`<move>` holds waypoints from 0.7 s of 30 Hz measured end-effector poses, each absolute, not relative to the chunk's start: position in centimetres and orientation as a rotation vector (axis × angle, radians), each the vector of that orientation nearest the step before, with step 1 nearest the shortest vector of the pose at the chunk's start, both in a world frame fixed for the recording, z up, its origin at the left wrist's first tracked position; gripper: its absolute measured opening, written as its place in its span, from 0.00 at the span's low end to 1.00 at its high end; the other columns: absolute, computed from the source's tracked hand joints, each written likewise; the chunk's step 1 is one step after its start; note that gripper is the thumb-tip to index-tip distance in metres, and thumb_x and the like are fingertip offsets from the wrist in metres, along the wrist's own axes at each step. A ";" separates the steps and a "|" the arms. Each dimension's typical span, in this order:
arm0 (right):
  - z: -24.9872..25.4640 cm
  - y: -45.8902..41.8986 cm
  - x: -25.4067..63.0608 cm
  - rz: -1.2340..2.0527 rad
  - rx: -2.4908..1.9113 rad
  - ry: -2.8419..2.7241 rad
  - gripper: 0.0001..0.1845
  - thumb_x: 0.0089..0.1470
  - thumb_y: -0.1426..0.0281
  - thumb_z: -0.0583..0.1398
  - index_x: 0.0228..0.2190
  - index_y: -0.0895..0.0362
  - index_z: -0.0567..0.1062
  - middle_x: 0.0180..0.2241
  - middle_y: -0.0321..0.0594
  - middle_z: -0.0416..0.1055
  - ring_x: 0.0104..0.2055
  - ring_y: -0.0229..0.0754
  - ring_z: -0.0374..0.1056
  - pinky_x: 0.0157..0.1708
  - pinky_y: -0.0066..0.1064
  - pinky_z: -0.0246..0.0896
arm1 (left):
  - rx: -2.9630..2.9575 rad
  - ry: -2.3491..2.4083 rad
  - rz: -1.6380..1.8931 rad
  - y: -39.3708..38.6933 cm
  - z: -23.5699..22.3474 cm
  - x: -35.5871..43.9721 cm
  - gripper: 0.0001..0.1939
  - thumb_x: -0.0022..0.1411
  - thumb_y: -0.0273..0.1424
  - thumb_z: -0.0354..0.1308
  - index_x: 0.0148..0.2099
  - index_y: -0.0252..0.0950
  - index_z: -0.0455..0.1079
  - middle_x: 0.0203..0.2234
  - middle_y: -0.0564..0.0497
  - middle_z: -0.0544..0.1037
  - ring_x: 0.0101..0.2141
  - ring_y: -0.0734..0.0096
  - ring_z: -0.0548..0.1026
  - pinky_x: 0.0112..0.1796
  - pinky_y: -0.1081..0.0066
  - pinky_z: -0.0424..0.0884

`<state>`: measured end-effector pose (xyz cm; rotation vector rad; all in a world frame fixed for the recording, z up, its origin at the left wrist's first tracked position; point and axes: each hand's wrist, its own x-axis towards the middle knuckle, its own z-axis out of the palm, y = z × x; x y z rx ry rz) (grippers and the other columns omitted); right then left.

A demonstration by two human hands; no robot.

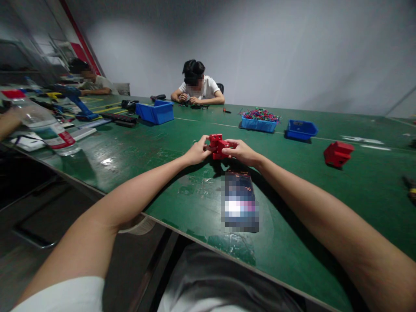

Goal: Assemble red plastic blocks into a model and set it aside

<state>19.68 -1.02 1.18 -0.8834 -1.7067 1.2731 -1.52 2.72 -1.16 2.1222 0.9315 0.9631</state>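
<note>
Between my hands is a red block-like part [217, 145] with small holes in its top, raised a little over the green table. My left hand [199, 151] grips its left side with thumb and fingers. From the right, my right hand [239, 151] pinches it, thumb toward me. Whether it is one piece or two fitted together I cannot tell. A phone [242, 201] with a lit, blurred screen lies on the table just below my hands. Farther right sits another red block [338, 154], touched by neither hand.
A blue bin full of coloured wires [259, 121] and a second blue bin [300, 130] stand beyond my hands. Left are a large blue bin [155, 112], a power drill [79, 102] and a water bottle [48, 125]. Co-workers sit across and at left. The table edge [201, 247] runs before me.
</note>
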 end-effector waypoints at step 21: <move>0.9 -1.0 19.6 1.051 -0.904 -1.881 0.30 0.48 0.47 0.64 0.39 0.61 0.78 0.28 0.38 0.73 0.24 0.34 0.59 0.26 0.29 0.53 | 2.127 0.953 0.975 2.5 -1.1 -1.5 0.24 0.57 0.34 0.59 0.53 0.34 0.59 0.25 0.55 0.75 0.27 0.70 0.74 0.32 0.73 0.64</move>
